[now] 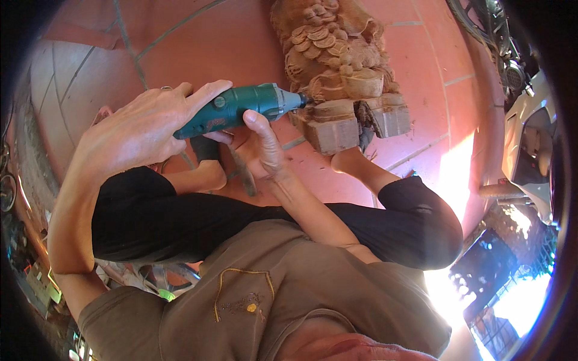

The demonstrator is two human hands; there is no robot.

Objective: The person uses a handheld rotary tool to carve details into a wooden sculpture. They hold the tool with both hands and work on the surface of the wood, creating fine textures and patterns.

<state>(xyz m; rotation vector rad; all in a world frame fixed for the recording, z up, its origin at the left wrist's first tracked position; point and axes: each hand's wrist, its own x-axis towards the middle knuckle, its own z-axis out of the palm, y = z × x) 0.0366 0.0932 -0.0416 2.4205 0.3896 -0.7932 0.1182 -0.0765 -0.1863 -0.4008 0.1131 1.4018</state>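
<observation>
A green hand-held die grinder [241,107] with a grey nose lies across the view, its tip pointing right. My left hand [147,117] wraps round its rear end from above, fingers closed. Under the tool's front half, my right hand [262,144] grips it from below, with the thumb up against the body. The tip meets a reddish-brown wood carving [337,66], close to its near blocky base [331,133]. Coin-like discs and rounded shapes cover the carving. Whatever bit sits in the tip is too small to make out.
Red tiles [180,60] make up the floor, with a sunlit patch on the right. My bare feet flank the work; one foot [349,161] is close to the carving's base. A light-coloured motorbike [530,138] stands at the right edge.
</observation>
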